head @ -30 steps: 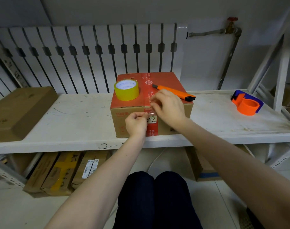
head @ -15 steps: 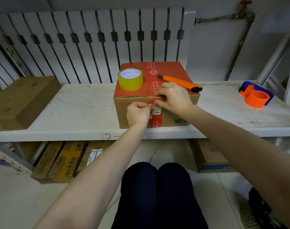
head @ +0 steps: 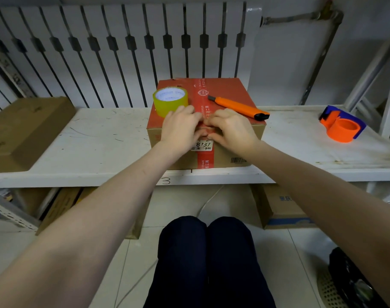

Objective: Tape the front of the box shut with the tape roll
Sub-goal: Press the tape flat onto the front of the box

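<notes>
- Box (head: 232, 152) sits at the shelf (head: 100, 152) front edge; I have my left hand (head: 180, 130) and right hand (head: 230, 127) pressed on its front top edge, over the red strip (head: 205, 160).
- Grip: fingers curled and meeting at the seam; whether they pinch a tape end, I cannot tell.
- Tape roll (head: 170, 101) rests untouched on the lid, just behind my left hand.
- Risk: pushing hard here could slide the box back or nudge the knife (head: 238, 106) off the lid; uneven pressing could wrinkle any tape.

tape roll (head: 170, 101) and knife (head: 238, 107) crowd the box (head: 229, 90) top.
</notes>
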Demonstrator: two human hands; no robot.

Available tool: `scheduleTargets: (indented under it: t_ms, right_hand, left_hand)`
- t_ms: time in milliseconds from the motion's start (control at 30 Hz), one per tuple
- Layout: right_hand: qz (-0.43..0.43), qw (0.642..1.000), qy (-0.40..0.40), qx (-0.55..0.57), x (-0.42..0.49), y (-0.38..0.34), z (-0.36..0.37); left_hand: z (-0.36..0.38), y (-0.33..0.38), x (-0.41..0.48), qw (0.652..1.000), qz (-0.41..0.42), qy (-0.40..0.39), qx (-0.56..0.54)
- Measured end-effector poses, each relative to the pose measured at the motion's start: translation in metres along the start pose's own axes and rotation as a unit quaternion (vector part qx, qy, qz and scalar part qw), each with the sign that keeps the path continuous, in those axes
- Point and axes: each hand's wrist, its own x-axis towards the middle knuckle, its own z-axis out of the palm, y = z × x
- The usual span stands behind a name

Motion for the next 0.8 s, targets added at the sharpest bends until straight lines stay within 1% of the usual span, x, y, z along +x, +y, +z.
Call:
scheduleTargets:
  t_ms: [100,200,300,467,733,800]
  right_hand:
    - [-0.024,1.0,-0.007,-0.001,-0.006,0.005,0.002]
    - [-0.001,1.0,0.001,0.024,-0.007,0.005,0.001]
    - [0.022,0.999,0.028,0.038,-0.008,0.002,0.004]
    - [0.047,0.996,0.047,0.059,-0.003,0.003,0.014]
    - [0.024,0.999,0.019,0.022,0.0,0.011,0.021]
    - [0.028,0.999,0.033,0.019,0.001,0.01,0.022]
  left_hand:
    - [0.002,-0.002,-0.001,1.0,0.006,0.007,0.003]
    - [0.005,-0.005,-0.003,1.0,-0.002,0.005,0.008]
    - [0.005,-0.008,-0.003,1.0,-0.013,0.0,-0.005]
    - [0.001,-0.013,0.0,1.0,0.001,-0.029,0.004]
    - [0.007,-0.02,0.006,0.998,0.013,-0.063,0.006]
    - [0.008,-0.022,0.007,0.998,0.01,-0.065,-0.017]
